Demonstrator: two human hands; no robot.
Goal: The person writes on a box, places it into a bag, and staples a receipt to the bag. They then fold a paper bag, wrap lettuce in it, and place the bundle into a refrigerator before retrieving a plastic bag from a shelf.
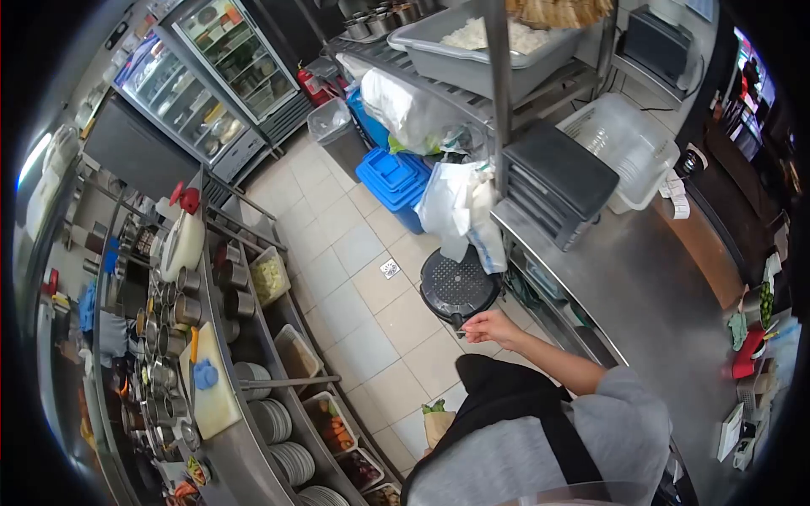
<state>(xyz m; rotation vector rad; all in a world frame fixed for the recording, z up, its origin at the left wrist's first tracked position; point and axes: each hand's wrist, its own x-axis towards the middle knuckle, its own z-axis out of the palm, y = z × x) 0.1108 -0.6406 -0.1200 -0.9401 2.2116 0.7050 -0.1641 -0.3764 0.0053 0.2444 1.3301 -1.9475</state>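
My right hand reaches out with fingertips pinched together, at the front edge of a round black textured lid low on the floor side. A short dark handle-like part shows beside the fingers. Whether I grip it or something small cannot be made out. By the left side of my black apron is a pale brown wrap with green leaves showing at its top. A sliver of skin below it suggests my left hand around it; the apron hides the fingers.
A steel counter runs along the right, with stacked black trays and a clear plastic tub. Blue bin and plastic bags stand ahead. On the left, a counter carries metal pots, a cutting board and stacked plates below.
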